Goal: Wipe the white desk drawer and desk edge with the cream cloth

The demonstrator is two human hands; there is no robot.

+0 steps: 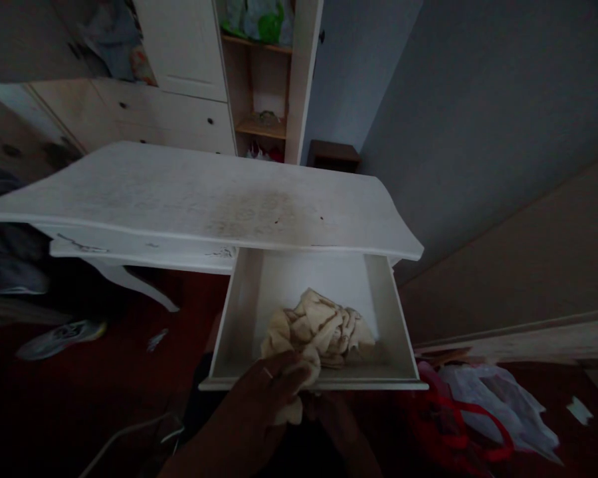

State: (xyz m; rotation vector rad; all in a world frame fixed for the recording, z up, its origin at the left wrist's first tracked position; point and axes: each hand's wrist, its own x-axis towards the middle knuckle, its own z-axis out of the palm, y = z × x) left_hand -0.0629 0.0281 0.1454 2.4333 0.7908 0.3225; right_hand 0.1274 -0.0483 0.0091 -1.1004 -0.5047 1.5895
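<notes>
A white drawer (311, 384) is pulled out of a white table (169, 176). Inside it lies a crumpled cream cloth (323, 318), bunched toward the drawer's front; one end hangs over the front edge. My left hand (274, 388) is closed around that end at the drawer front, a ring on one finger. Just below the drawer's front edge is my right hand (336, 421), in dark shadow, close to the cloth's hanging end. Its fingers are too dark to make out, so whether it touches the cloth cannot be told.
The tabletop has dark smudges. Behind it stands a white wardrobe (189, 46) with open shelves. A red bag (453, 425) and a white plastic bag (498, 405) lie on the floor at right. At left are a shoe (62, 338) and a white cable (124, 435).
</notes>
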